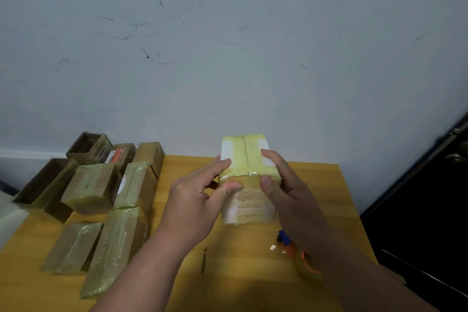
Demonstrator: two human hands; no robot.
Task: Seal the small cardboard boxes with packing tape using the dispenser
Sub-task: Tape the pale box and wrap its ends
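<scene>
Holding a small white box [247, 180] wrapped in yellowish tape above the wooden table [253, 273], the left hand [195, 200] and right hand [286, 190] both grip its sides, thumbs pressed on the front; the tape dispenser [293, 251] lies under the right wrist, taped brown boxes [101, 197] sit to the left

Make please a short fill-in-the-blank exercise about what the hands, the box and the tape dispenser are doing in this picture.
1. Both hands hold the taped white box above the ____ table.
2. The tape dispenser lies on the table under the ____ forearm.
3. The brown boxes sit on the ____ side of the table.

Missing words: wooden; right; left
</scene>
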